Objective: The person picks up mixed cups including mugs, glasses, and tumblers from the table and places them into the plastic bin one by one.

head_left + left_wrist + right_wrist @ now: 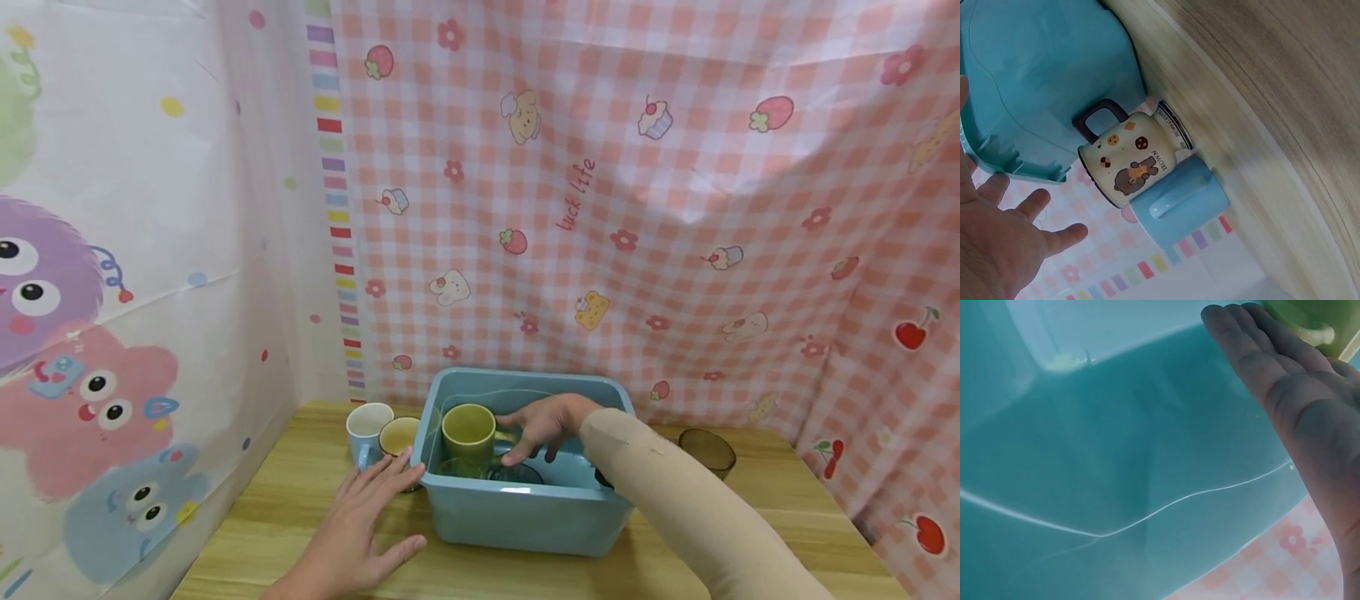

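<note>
Seen inside the blue basin (525, 523), at left: olive-green mug (468, 442), with right hand (549, 422), fingers parted loosely, beside its handle (504, 437). Pinch squarely there, clear of the dark glass (517, 474); brace the rim (573, 492) with left hand (362, 518), currently wide-fingered.

Pale yellow wood-grained table (262, 508) with crockery on it.
A rectangular light-blue plastic bin (528, 521) stands mid-table; left of it, a light-blue mug (360, 439) and a cream, dark-handled mug (1132, 156) (bear-printed, I notice); right, a brown see-through vessel (707, 455).
</note>
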`<action>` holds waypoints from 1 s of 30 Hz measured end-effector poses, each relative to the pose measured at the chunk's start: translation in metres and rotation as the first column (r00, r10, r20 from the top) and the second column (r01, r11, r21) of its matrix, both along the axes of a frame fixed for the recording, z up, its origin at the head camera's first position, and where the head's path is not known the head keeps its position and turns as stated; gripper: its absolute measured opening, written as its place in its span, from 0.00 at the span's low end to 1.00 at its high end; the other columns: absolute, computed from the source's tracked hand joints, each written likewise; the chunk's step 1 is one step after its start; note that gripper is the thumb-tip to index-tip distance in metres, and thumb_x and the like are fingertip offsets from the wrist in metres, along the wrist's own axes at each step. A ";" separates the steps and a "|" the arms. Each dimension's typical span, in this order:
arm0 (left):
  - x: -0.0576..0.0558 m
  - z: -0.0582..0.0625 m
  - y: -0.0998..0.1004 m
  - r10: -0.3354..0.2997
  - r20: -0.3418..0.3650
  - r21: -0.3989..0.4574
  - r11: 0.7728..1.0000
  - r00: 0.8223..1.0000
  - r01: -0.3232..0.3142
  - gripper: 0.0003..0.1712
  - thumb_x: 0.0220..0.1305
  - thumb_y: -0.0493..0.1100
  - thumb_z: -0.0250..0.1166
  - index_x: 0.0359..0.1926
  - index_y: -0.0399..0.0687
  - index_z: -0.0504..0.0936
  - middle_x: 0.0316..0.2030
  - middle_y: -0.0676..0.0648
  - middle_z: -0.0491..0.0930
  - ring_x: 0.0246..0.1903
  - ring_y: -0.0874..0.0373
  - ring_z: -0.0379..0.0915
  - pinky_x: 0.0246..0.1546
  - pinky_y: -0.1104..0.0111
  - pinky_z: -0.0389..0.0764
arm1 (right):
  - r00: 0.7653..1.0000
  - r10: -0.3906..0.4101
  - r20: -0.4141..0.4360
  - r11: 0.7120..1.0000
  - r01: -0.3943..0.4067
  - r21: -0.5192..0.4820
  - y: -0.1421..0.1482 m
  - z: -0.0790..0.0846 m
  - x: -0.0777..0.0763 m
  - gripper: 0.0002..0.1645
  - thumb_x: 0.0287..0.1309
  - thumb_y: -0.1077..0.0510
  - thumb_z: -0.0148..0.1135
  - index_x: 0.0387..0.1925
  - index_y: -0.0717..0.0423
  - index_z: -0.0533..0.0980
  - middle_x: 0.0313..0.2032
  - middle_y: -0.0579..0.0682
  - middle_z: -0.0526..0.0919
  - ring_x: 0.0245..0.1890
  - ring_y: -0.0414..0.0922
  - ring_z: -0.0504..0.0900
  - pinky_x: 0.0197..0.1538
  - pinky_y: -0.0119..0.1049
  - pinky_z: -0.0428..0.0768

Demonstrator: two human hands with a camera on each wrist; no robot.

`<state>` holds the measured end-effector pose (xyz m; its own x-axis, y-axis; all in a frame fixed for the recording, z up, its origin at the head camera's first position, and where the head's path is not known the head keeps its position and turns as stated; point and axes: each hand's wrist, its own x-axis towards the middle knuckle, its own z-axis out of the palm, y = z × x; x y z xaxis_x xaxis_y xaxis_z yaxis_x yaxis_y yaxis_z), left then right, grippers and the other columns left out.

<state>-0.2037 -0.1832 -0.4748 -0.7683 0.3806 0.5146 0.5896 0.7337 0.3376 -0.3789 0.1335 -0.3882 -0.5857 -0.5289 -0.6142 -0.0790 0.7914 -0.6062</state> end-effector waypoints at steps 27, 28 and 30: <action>-0.002 -0.004 -0.001 -0.014 0.012 0.034 0.999 1.000 0.013 0.48 0.63 0.64 0.76 0.80 0.62 0.69 0.81 0.50 0.66 0.77 0.35 0.65 0.67 0.21 0.60 | 0.906 0.037 -0.422 0.997 -0.003 0.080 0.014 0.037 0.010 0.58 0.67 0.34 0.70 0.86 0.50 0.54 0.80 0.59 0.67 0.77 0.57 0.72 0.77 0.57 0.72; -0.002 -0.005 -0.001 -0.014 0.011 0.035 0.999 1.000 0.014 0.48 0.63 0.64 0.76 0.80 0.62 0.69 0.81 0.50 0.66 0.77 0.35 0.65 0.67 0.22 0.60 | 0.880 0.048 -0.472 0.997 -0.011 0.081 0.016 0.039 0.011 0.57 0.67 0.35 0.70 0.85 0.51 0.55 0.79 0.60 0.69 0.77 0.57 0.73 0.78 0.56 0.71; -0.003 -0.005 -0.001 -0.015 0.002 0.030 0.999 1.000 0.015 0.48 0.63 0.64 0.76 0.80 0.63 0.69 0.81 0.50 0.66 0.77 0.35 0.66 0.67 0.22 0.61 | 0.830 0.049 -0.556 0.997 -0.012 0.071 0.018 0.044 0.013 0.54 0.67 0.38 0.72 0.84 0.50 0.58 0.78 0.59 0.70 0.77 0.58 0.72 0.78 0.57 0.70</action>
